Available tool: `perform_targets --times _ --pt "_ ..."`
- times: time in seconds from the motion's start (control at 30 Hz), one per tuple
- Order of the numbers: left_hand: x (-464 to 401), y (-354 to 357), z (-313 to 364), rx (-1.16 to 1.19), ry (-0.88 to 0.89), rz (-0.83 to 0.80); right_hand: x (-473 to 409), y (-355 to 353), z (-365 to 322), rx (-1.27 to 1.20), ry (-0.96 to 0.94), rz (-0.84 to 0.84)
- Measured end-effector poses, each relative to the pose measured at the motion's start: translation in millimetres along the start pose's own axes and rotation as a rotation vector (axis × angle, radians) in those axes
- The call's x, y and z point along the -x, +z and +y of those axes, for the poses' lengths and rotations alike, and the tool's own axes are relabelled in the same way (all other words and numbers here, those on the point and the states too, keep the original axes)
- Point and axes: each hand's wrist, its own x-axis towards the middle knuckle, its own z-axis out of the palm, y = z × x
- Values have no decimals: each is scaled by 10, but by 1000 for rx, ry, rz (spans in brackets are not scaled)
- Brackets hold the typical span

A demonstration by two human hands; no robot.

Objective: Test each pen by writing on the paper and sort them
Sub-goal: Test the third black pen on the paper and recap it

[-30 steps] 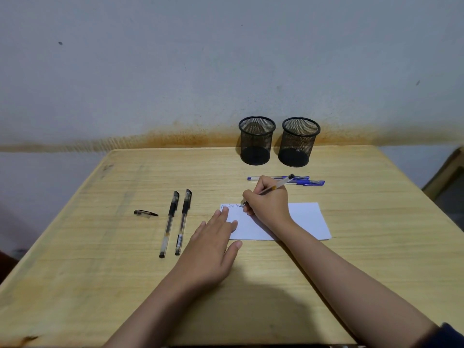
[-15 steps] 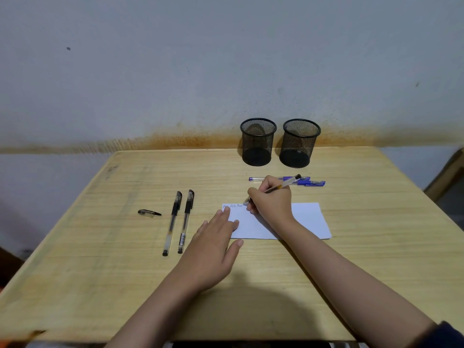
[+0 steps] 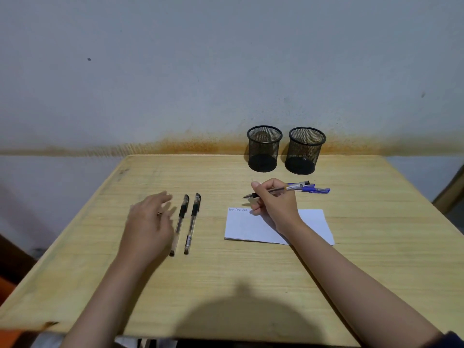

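Head view: your right hand (image 3: 275, 204) pinches the uncapped pen (image 3: 276, 190) at its grip, tip lifted just off the paper (image 3: 308, 222) at 12 o'clock. Left hand (image 3: 148, 222), blurred, looks spread open. Light, stiff, slippery barrel; hold near the nib.

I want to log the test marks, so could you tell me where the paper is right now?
In the head view the paper lies right of centre on the table, under the right hand, nearer than the two mesh cups.

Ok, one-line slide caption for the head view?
Right hand lifts uncapped black pen off written paper; left hand reaches beside two capped pens.
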Motion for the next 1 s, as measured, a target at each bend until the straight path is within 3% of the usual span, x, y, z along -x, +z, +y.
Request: perform_targets --times 0.17,0.37,0.47,0.63,1.0 --pt "-97 -95 -294 -28 -86 -99 47 20 -19 95 -12 -39" --pt "-130 -65 -351 5 -85 -60 121 68 -84 241 -15 -70" --pt "-109 -96 -233 140 -112 -27 196 122 -204 316 24 -132" --pt "5 -141 174 458 -172 2 355 259 -350 406 -167 -204" --pt "18 -85 589 535 127 -109 603 337 -439 394 -276 -278"
